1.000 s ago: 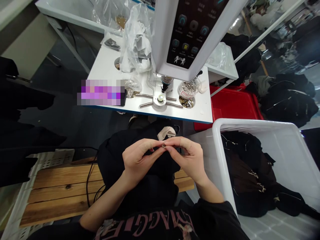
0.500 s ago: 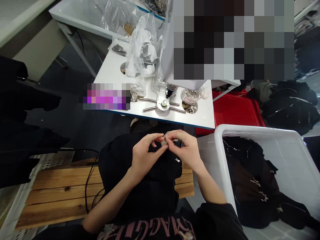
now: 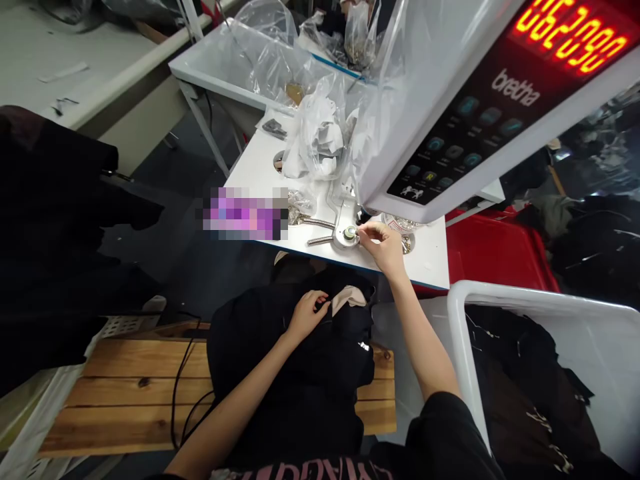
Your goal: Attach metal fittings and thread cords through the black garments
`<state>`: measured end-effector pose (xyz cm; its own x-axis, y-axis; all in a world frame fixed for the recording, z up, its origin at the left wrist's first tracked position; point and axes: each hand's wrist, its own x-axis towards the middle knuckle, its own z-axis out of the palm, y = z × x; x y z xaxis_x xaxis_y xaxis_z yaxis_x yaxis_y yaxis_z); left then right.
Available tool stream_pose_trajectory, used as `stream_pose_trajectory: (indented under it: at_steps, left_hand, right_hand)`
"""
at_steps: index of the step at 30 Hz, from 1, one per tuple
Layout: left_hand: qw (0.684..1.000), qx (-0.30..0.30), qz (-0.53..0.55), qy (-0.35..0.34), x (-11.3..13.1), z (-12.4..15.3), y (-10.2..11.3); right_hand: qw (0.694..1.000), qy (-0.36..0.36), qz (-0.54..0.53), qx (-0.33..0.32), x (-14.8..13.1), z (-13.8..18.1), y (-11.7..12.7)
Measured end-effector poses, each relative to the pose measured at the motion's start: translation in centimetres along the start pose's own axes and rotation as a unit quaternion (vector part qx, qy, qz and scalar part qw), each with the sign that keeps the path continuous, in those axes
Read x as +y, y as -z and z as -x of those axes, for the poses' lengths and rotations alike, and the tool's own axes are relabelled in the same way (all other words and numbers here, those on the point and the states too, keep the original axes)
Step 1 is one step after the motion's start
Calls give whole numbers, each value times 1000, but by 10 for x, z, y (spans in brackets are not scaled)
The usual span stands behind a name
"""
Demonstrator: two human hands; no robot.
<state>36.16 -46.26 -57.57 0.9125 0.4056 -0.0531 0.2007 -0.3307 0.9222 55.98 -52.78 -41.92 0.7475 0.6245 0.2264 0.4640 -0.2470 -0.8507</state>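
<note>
A black garment [image 3: 270, 333] lies across my lap, with a light beige patch of cloth [image 3: 349, 299] showing at its far edge. My left hand [image 3: 309, 313] rests on it, fingers curled and pinching the dark cloth just left of that patch. Reaching forward, my right hand [image 3: 383, 245] is at the small round die [image 3: 349, 232] on the white base of the press machine. Its thumb and forefinger are pinched together at the die's right side. Whatever small piece they hold is too small to name.
The machine's head [image 3: 450, 113], with a lit red number display, overhangs the table [image 3: 425, 257]. Spring arms [image 3: 320, 241], a jar of metal pieces [image 3: 397, 223] and plastic bags [image 3: 325, 127] surround the base. A white bin [image 3: 500, 293] with dark garments stands right, by a red crate [image 3: 515, 247].
My hands, earlier together over the garment, have come apart. The right one has moved forward to the die, while the left stays on the cloth. The view has shifted.
</note>
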Motion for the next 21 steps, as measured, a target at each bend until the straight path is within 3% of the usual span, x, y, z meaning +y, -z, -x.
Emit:
stream_pose_trajectory:
  at_steps: [6,12,21]
  left_hand:
    - [1000,-11,14,9,0,-4,-2]
    - [1000,-18,12,11,-1,-8,-7]
    - [1000,-18,20,13,-6,-12,-7]
  right_hand:
    - [999,31,31,-14,-2,-4,0]
    - [994,-19,102,-19,1,-11,-1]
    - [993,-51,83,-63,5,-14,-1]
